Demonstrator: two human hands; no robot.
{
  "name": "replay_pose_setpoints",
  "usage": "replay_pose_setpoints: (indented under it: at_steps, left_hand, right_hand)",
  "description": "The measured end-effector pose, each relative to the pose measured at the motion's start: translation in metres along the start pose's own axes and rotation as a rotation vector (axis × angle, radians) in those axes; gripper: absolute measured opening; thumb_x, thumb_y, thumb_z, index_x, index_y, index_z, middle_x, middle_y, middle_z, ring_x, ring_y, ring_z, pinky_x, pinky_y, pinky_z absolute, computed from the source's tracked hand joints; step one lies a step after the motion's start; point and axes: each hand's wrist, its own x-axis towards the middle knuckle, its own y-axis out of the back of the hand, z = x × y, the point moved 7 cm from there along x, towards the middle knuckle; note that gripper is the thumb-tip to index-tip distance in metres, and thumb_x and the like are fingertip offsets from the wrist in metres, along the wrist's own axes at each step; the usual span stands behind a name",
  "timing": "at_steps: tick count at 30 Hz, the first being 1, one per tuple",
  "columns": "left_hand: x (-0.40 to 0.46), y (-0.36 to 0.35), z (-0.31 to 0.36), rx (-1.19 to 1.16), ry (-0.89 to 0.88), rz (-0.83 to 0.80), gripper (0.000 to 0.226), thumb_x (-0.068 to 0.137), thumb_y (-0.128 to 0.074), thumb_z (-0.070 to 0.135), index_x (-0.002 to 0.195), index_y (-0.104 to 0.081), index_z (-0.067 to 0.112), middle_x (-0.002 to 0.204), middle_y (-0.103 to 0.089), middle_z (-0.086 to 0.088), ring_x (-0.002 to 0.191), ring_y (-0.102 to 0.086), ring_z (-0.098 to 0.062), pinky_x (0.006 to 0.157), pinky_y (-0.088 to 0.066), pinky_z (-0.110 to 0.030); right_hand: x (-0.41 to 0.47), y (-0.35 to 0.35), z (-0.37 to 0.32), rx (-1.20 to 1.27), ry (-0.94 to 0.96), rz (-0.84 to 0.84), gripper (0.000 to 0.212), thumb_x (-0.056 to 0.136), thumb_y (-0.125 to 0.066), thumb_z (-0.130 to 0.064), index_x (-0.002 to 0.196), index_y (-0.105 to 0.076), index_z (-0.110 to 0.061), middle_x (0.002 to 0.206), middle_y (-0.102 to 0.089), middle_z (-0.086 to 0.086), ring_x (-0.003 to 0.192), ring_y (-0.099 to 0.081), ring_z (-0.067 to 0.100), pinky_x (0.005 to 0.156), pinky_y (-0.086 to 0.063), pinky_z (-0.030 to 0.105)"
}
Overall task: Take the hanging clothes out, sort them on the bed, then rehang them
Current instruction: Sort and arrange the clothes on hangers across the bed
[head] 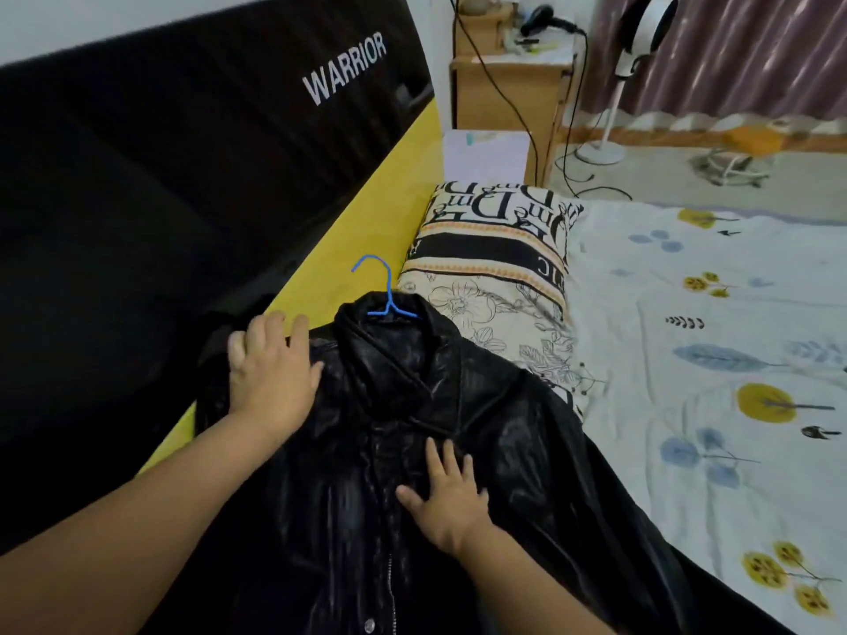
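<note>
A shiny black jacket (527, 451) lies spread on the bed (715, 313), front side up, collar toward the pillow. A blue hanger (387, 293) is inside it, with its hook sticking out past the collar. My left hand (270, 373) rests flat on the jacket's left shoulder, fingers apart. My right hand (447, 497) presses flat on the jacket's chest, beside the zipper, fingers spread. Neither hand holds anything.
A patterned pillow (495, 268) lies just beyond the jacket. A black padded headboard marked WARRIOR (183, 153) with a yellow edge runs along the left. A wooden bedside cabinet (508, 93), cables, a white standing fan (641, 39) and a curtain stand at the back.
</note>
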Motion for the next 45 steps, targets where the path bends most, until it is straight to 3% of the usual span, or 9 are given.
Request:
replay_pose_setpoints:
  at_steps: [4, 8, 10, 14, 20, 25, 30, 40, 45]
  left_hand:
    - [-0.040, -0.039, 0.030, 0.072, -0.249, -0.074, 0.072, 0.069, -0.074, 0.041, 0.131, -0.053, 0.011, 0.136, -0.050, -0.018, 0.127, -0.043, -0.038, 0.100, -0.022, -0.052]
    - [-0.055, -0.069, 0.028, 0.177, -0.243, -0.329, 0.082, 0.090, -0.042, 0.055, 0.142, 0.012, 0.020, 0.157, -0.005, -0.010, 0.144, -0.006, -0.033, 0.113, -0.008, -0.053]
    - [-0.051, -0.074, 0.030, 0.190, -0.208, -0.465, 0.077, 0.095, -0.028, 0.054, 0.143, 0.023, 0.022, 0.157, 0.012, -0.006, 0.144, 0.010, -0.030, 0.115, -0.002, -0.050]
    - [-0.046, -0.063, 0.042, 0.093, -0.152, -0.619, 0.069, 0.097, -0.033, 0.044, 0.148, 0.007, 0.021, 0.158, 0.005, -0.004, 0.145, 0.004, -0.028, 0.116, -0.005, -0.048]
    - [-0.050, -0.001, 0.062, -0.154, -0.199, -0.466, 0.040, 0.096, -0.041, 0.030, 0.134, -0.042, 0.018, 0.141, -0.039, -0.004, 0.129, -0.039, -0.023, 0.108, -0.030, -0.036]
    - [-0.079, 0.038, 0.080, -0.315, -0.160, -0.598, 0.027, 0.094, -0.043, 0.031, 0.116, -0.057, 0.022, 0.115, -0.061, 0.000, 0.106, -0.056, -0.021, 0.086, -0.046, -0.032]
    - [-0.110, 0.084, 0.104, -0.330, -0.202, -0.690, 0.027, 0.093, -0.047, 0.037, 0.112, -0.059, 0.022, 0.110, -0.063, 0.002, 0.101, -0.058, -0.020, 0.085, -0.049, -0.032]
    - [-0.199, 0.191, 0.211, -0.479, -0.290, -0.591, 0.022, 0.092, -0.050, 0.036, 0.108, -0.060, 0.026, 0.109, -0.064, 0.004, 0.101, -0.059, -0.018, 0.082, -0.047, -0.030]
    - [-0.242, 0.229, 0.261, -0.555, -0.305, -0.539, 0.025, 0.093, -0.049, 0.036, 0.113, -0.059, 0.026, 0.111, -0.063, 0.005, 0.102, -0.058, -0.017, 0.083, -0.047, -0.029]
  right_hand:
    - [0.009, -0.010, -0.002, -0.082, -0.019, 0.027, 0.078, 0.094, -0.031, -0.057, 0.147, 0.017, -0.026, 0.155, 0.025, -0.003, 0.142, 0.023, 0.028, 0.114, 0.003, 0.054]
    - [0.010, -0.012, -0.001, -0.131, -0.039, 0.012, 0.077, 0.095, -0.030, -0.056, 0.147, 0.017, -0.025, 0.155, 0.025, -0.002, 0.141, 0.024, 0.028, 0.114, 0.004, 0.054]
    - [0.009, -0.008, -0.003, -0.163, -0.056, 0.011, 0.077, 0.095, -0.032, -0.054, 0.148, 0.014, -0.023, 0.156, 0.022, 0.000, 0.143, 0.020, 0.030, 0.114, -0.001, 0.055]
    - [-0.002, 0.007, -0.010, -0.213, -0.057, 0.016, 0.069, 0.098, -0.038, -0.042, 0.151, -0.001, -0.019, 0.158, 0.005, 0.008, 0.144, 0.002, 0.035, 0.113, -0.018, 0.052]
    - [-0.050, 0.035, -0.020, -0.251, 0.037, 0.031, 0.026, 0.094, -0.044, -0.014, 0.117, -0.054, -0.007, 0.123, -0.056, 0.013, 0.111, -0.054, 0.031, 0.088, -0.044, 0.034]
    - [-0.109, 0.061, -0.037, -0.246, 0.122, 0.128, 0.025, 0.090, -0.043, -0.010, 0.110, -0.058, -0.006, 0.116, -0.060, 0.016, 0.105, -0.058, 0.035, 0.081, -0.046, 0.034]
    - [-0.180, 0.089, -0.036, -0.327, 0.206, 0.167, 0.023, 0.089, -0.047, -0.016, 0.106, -0.059, -0.008, 0.111, -0.062, 0.016, 0.102, -0.059, 0.036, 0.075, -0.044, 0.034]
    - [-0.325, 0.131, 0.038, -0.406, 0.228, 0.268, 0.010, 0.088, -0.046, -0.014, 0.085, -0.054, -0.010, 0.098, -0.062, 0.017, 0.087, -0.057, 0.034, 0.065, -0.036, 0.033]
    - [-0.386, 0.144, 0.100, -0.401, 0.160, 0.307, 0.021, 0.089, -0.048, -0.016, 0.102, -0.061, -0.005, 0.106, -0.062, 0.019, 0.098, -0.057, 0.036, 0.070, -0.038, 0.032]
